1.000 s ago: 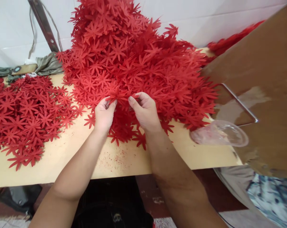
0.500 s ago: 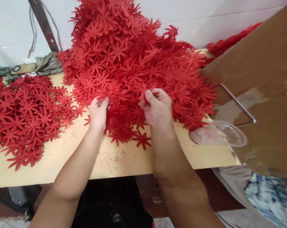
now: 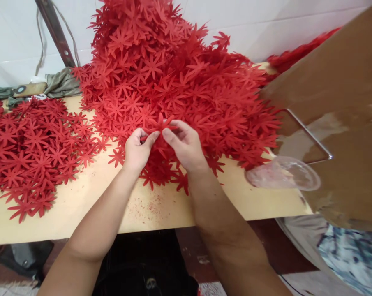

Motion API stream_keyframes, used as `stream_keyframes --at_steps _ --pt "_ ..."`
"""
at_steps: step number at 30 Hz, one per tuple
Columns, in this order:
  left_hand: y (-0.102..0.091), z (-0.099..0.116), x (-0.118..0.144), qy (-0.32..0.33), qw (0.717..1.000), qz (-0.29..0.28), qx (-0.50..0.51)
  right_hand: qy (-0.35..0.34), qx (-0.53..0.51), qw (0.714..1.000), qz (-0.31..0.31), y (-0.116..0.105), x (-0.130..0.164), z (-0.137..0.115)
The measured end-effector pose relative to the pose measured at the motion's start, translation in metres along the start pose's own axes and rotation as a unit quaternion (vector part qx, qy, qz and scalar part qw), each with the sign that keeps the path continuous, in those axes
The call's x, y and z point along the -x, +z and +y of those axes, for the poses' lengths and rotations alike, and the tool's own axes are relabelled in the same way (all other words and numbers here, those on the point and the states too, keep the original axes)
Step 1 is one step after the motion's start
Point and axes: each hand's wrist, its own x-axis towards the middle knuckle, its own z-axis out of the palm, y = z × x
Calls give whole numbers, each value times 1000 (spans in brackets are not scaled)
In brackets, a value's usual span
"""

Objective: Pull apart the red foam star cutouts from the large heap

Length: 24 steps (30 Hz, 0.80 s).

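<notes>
Between my two hands a red flower-shaped petal piece [image 3: 161,123] with narrow pointed lobes is held up over the pile. My left hand [image 3: 138,150] pinches its left side between thumb and fingers. On the other side, my right hand [image 3: 186,144] grips it with the thumb in front, the fingers curled partly behind. A large heap of the same red flower pieces [image 3: 170,78] rises behind both hands, and a few lie flat under them at its front edge.
A lower pile of red flower pieces [image 3: 28,144] lies at the left. To the right stand a clear plastic tub [image 3: 284,174] on its side and a large cardboard box [image 3: 343,102]. Red specks dot the pale tabletop [image 3: 105,209]. A metal bar [image 3: 56,33] leans at the back.
My hands have come together from apart, the left moving right and the right moving left. Both now hold one red flower piece between them.
</notes>
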Motion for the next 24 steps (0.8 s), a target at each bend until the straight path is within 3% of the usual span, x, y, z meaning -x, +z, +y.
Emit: stream_keyframes --at_steps 5,12,15,20,24 --pt "-1 -6 -1 -14 999 -35 15 62 -78 995 -1 2 -3 6" --pt "-2 -8 -3 -10 999 -44 9 51 -95 990 93 -3 -9 12" --pt "-2 -6 -2 -2 1000 -19 -6 31 -58 993 98 0 -7 10" --pt "2 -6 0 10 999 -54 -3 -1 -31 994 100 2 -4 8" --pt "3 -10 -2 0 1000 -18 -10 -4 -42 995 87 5 -3 9"
